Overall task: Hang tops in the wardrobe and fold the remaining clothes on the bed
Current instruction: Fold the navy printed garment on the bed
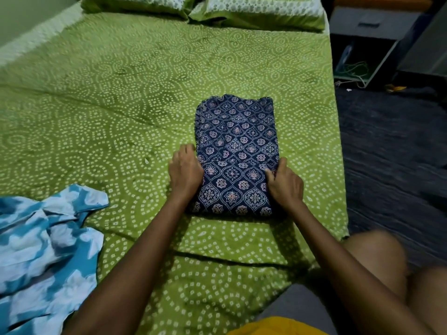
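Head view, bed: the bed (pixel 125 97) carried a green cover printed with white dotted rings.
Head view, folded garment: a navy patterned garment (pixel 237 146) lay folded into a narrow upright rectangle right of the bed's centre, flat on the cover, with a shorter folded layer lying across its near part.
Head view, left hand: the left hand (pixel 185 172) rested at the garment's left edge, fingers curled over that edge and tucked at the fold; it gripped the cloth there.
Head view, right hand: the right hand (pixel 285 183) was at the garment's right edge, thumb raised and fingers pinching the near layer.
Head view, unfolded garment: a blue and white blotched garment (pixel 46 252) lay rumpled at the near left of the bed, well apart from the navy one.
Head view, pillows: two green pillows (pixel 200 8) sat side by side at the far end.
Head view, surroundings: a grey bedside cabinet (pixel 370 32) stood on the dark floor right of the bed.
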`<state>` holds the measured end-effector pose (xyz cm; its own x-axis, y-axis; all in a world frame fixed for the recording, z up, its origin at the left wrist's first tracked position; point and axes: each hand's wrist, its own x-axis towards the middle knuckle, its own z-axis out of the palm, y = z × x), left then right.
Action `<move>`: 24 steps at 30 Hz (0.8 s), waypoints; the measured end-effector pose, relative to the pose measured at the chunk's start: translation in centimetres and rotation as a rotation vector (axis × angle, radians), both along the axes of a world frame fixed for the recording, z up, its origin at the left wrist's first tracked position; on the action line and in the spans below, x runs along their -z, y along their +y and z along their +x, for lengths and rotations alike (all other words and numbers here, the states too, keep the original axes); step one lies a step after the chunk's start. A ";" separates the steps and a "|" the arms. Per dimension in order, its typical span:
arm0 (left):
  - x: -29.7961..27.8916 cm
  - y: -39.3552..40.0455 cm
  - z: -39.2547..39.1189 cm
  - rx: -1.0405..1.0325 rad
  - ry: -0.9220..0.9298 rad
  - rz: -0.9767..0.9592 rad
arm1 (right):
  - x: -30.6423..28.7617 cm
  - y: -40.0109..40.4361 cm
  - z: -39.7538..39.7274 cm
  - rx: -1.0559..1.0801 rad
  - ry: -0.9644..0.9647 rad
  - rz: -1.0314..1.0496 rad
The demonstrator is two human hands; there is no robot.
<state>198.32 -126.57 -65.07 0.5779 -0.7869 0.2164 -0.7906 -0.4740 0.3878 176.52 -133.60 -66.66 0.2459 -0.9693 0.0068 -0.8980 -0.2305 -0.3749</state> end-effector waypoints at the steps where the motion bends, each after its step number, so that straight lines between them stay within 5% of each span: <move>1: -0.2 0.2 -0.4 0.164 -0.041 -0.088 | -0.6 1.5 -0.4 -0.119 -0.033 -0.073; 3: -0.1 0.0 -1.0 0.515 0.010 -0.035 | -1.3 4.3 -1.1 -0.426 -0.017 -0.099; 5: 0.3 -0.4 -1.3 0.701 0.081 0.260 | -0.8 5.6 -1.6 -0.632 0.219 -0.005; 11: -1.0 -1.0 -1.3 0.672 0.189 0.387 | -1.6 5.0 -0.8 -0.572 0.441 0.045; 14: -3.6 -1.1 -1.0 0.673 0.424 0.581 | -5.4 3.6 -0.5 -0.669 0.277 0.163; 18: -4.8 0.3 1.8 0.479 0.802 0.885 | -10.5 1.1 0.2 -0.588 -0.139 0.795; 21: -1.0 3.3 5.5 0.059 1.128 0.573 | -9.1 -1.0 -0.4 -0.403 -0.353 1.199; 24: 0.2 5.5 4.8 -0.063 1.551 0.326 | -5.0 -1.9 -2.3 0.033 -0.716 1.196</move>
